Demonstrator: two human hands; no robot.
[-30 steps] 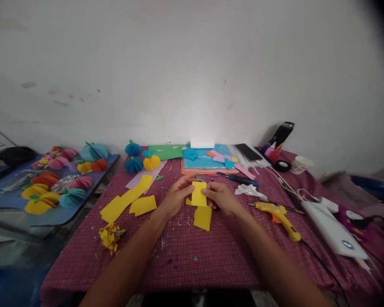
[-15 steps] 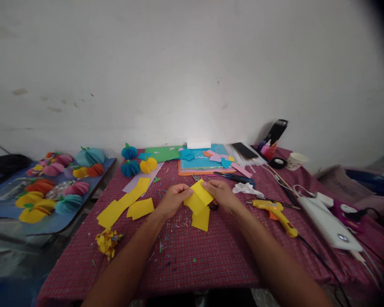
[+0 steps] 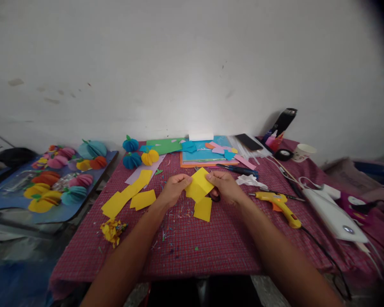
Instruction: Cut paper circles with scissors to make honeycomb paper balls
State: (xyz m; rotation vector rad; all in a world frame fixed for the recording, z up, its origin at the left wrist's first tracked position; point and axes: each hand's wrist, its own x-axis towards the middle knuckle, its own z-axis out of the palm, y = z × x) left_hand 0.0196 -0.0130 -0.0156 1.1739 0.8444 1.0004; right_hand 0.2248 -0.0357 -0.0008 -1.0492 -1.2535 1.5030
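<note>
Between my two hands is a piece of yellow paper, with a crease or overlapping layer across it. My left hand pinches its left corner, and my right hand grips the right corner. Under it, another yellow paper piece lies on the cloth. Dark scissor handles show partly beside my right hand; the rest is hidden. More yellow paper pieces and a long row of yellow paper lie to the left.
Yellow scraps sit front left. A yellow glue gun, a white power bank and a paper cup stand or lie at right. Coloured sheets are stacked behind. Paper pumpkins cover a blue side table.
The yellow paper between my hands has turned slightly and now looks more like a flat diamond. Both hands keep their grip. The whole view has shifted a little.
</note>
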